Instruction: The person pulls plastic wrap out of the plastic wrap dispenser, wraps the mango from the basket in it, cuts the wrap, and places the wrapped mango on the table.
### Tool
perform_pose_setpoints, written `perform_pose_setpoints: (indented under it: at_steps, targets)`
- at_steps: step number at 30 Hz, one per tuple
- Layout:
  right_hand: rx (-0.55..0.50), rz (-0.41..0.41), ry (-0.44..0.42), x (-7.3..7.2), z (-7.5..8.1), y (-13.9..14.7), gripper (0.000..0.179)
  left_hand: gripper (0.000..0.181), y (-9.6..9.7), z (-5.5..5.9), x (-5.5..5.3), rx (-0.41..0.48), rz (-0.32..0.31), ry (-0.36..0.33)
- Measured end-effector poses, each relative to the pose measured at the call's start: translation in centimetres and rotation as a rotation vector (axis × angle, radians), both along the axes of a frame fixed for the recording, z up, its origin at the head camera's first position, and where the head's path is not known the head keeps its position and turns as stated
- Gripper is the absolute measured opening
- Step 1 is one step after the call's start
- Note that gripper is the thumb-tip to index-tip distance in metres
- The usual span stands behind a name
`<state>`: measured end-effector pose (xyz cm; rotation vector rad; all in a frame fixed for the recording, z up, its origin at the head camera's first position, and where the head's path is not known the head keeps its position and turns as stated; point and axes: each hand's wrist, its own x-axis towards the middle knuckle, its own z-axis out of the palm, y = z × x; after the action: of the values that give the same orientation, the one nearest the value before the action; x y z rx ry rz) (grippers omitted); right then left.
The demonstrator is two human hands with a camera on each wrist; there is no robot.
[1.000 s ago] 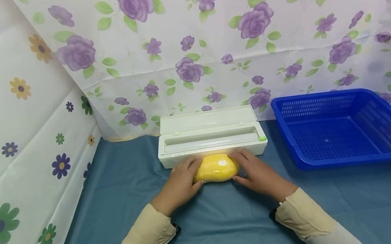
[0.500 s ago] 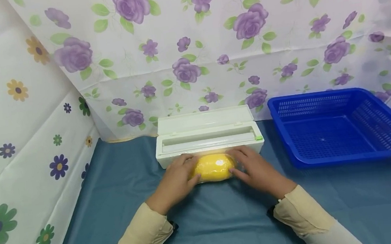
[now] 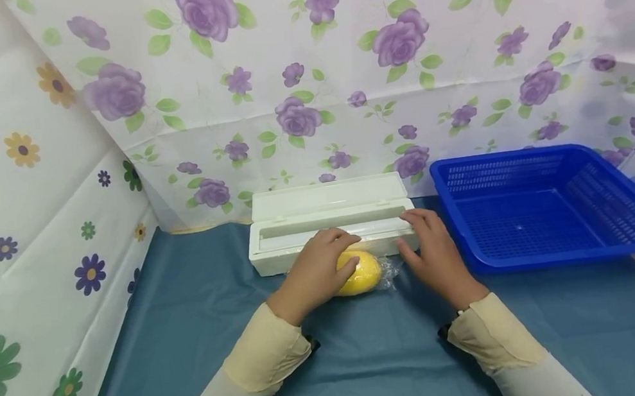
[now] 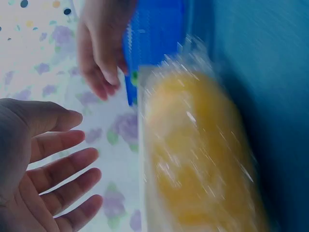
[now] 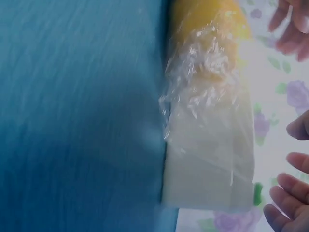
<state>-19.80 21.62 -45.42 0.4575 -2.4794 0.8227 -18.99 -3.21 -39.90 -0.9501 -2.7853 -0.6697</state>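
There's 1 yel. pkg [image 3: 364,275], 1 box [image 3: 272,264], 1 roll [image 3: 378,226], 1 bskt [image 3: 528,214], 1 L hand [image 3: 320,270], 1 R hand [image 3: 437,259].

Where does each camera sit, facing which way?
Head: on the head, looking forward and down at white box and yellow bundle; sleeves, left grip and right grip show.
Left wrist: on that wrist, facing bundle and blue basket; both grips show.
Right wrist: on that wrist, facing bundle and box; both grips partly show.
Both wrist views share the bundle.
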Motion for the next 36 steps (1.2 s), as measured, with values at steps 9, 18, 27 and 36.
perform_pose_setpoints:
  at_steps: [9,18,27,36]
  targets:
    - [-0.059,-0.055,-0.116,-0.6,-0.8,1.3,0.051,0.043,4.1,0.6,-1.2,-0.074,-0.094,0.009]
    - [-0.112,-0.054,-0.321,-1.2,-1.5,2.3,0.066,0.047,6.8,1.1,-3.3,-0.168,-0.124,-0.076]
    - [-0.192,-0.054,-0.347,-1.8,-2.0,2.3,0.061,0.041,10.3,0.9,-3.9,-0.278,-0.052,-0.130]
    - [-0.268,-0.017,-0.369,-2.4,-2.8,2.6,0.057,0.033,12.8,-0.5,-3.4,-0.214,-0.025,0.078]
